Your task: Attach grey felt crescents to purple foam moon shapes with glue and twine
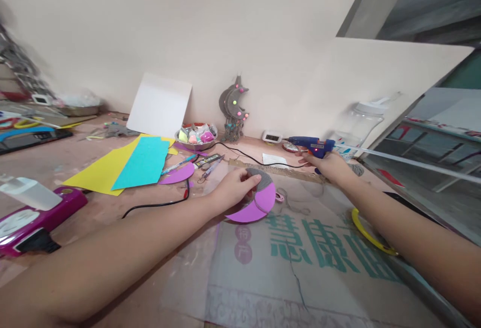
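Note:
My left hand [236,187] is closed on a purple crescent [251,211], held by its upper part just above the plastic sheet. Grey yarn wraps the crescent's upper end; its lower part is bare purple, with a strand of yarn across it. Further back, my right hand [330,165] is closed on a blue hot glue gun [313,145], its nozzle pointing left. A long clear glue stick [406,156] sticks out from the gun's rear. Behind the crescent lie a loose grey strand [296,208] and a small pink-handled item [279,197].
A finished grey moon ornament [235,105] hangs on the wall. Left are yellow paper [99,167], blue paper [145,162], a bowl of pompoms [197,136] and a magenta power strip [37,217]. A clear jug [358,125] stands right; a yellow tape ring [370,235] lies below my right forearm.

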`<action>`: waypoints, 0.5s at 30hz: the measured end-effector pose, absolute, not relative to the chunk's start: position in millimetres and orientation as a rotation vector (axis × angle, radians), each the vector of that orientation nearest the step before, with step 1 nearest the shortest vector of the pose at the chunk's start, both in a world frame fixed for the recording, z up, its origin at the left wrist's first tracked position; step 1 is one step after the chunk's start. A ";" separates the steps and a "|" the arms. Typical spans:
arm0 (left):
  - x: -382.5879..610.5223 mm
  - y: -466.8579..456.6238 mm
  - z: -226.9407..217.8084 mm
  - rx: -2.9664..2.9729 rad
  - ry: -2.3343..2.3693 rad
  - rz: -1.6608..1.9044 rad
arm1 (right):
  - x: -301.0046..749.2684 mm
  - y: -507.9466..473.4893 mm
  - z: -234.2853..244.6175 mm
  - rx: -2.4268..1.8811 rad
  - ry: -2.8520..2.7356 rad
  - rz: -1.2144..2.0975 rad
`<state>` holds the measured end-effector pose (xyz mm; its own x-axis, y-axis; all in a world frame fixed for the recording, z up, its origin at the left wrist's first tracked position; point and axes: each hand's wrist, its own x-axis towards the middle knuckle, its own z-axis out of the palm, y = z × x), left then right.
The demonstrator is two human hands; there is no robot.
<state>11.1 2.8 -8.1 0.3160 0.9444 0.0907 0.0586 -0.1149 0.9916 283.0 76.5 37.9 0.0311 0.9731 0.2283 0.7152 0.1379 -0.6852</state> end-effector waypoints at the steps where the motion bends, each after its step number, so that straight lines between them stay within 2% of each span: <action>1: 11.4 3.4 -9.1 1.464 0.964 1.026 | 278.2 66.5 39.8 -1.593 -1.738 0.510; 4: 11.7 5.7 -12.2 1.451 0.962 1.096 | 263.4 30.5 41.8 -1.492 -1.804 0.535; 9: 9.2 6.2 -10.6 1.465 1.009 1.145 | 251.8 -21.5 31.1 -1.561 -1.908 0.481; 15: 7.2 2.7 -5.2 1.541 1.128 1.140 | 244.6 -41.4 15.7 -1.581 -1.952 0.566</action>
<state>7.2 2.7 -5.2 0.1634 0.9721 0.1682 0.1579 -0.1941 0.9682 244.6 -41.4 15.7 -0.1488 0.9762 0.1577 0.7403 0.2157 -0.6367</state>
